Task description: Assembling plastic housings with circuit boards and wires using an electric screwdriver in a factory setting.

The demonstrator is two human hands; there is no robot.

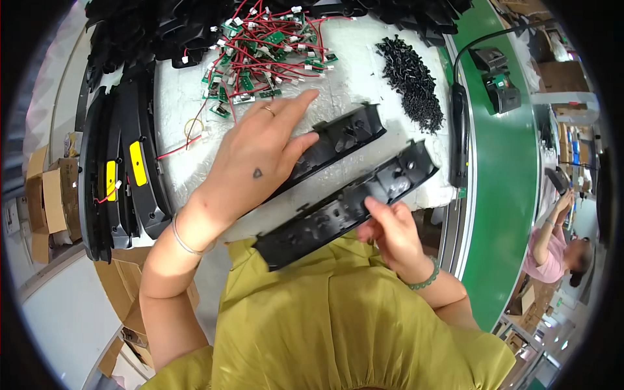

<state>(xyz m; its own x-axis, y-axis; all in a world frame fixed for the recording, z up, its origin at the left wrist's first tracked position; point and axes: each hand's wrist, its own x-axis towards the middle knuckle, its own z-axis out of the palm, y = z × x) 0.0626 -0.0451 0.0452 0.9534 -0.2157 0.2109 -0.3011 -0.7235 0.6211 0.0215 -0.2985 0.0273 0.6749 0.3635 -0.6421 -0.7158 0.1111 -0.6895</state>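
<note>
My right hand grips a long black plastic housing by its near edge, thumb on the inner side, holding it tilted in front of my body. A second black housing of the same kind lies on the white work surface just beyond it. My left hand hovers over that one's left part and hides it, fingers stretched out and thumb apart. Beyond my left fingertips spreads a heap of small green circuit boards with red wires and white connectors.
A pile of black screws sits at the right, near a black cylindrical tool with a cable. Long black casings with yellow labels stand at left. More black parts fill the far edge. A green conveyor runs along the right; another person works beyond.
</note>
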